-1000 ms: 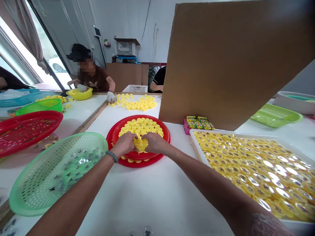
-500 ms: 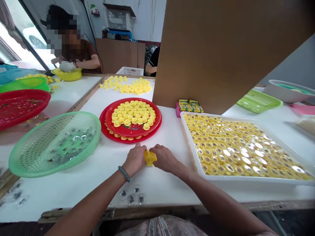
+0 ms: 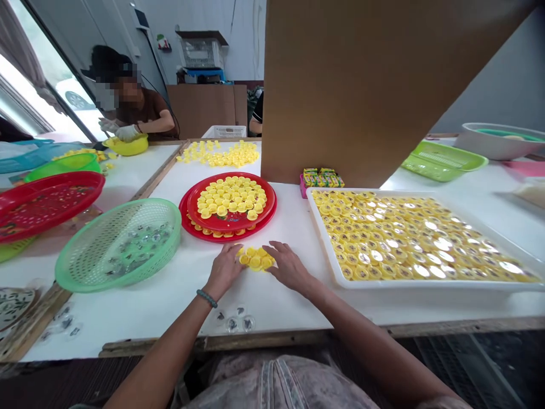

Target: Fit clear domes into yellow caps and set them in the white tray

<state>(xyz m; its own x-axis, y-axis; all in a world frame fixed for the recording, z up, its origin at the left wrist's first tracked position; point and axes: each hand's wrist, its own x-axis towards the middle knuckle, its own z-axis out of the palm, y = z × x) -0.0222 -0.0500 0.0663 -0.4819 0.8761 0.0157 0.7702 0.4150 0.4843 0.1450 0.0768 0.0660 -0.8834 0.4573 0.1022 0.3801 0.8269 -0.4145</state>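
A small group of yellow plastic cups (image 3: 255,261) sits on the white table between my hands. My left hand (image 3: 225,266) is at the group's left side, its fingertips against or very close to the outer cups. On the other side, my right hand (image 3: 289,267) has its thumb and fingers spread beside the cups. Just beyond are stacked red trays (image 3: 230,222) bearing many more yellow cups (image 3: 232,195). Near the table's front edge lie several clear round pieces with dark prints (image 3: 232,324).
A green perforated basket (image 3: 66,267) holding clear pieces stands left, below a red tray (image 3: 55,207). To the right is a white tray (image 3: 323,250) of filled yellow cups. A cardboard sheet (image 3: 332,96) rises behind. Across the table, a gloved person works at a yellow bowl (image 3: 128,147).
My hands have come apart from a closed hold on the yellow cups. The cups now show spread as a group on the table. The view has shifted slightly.
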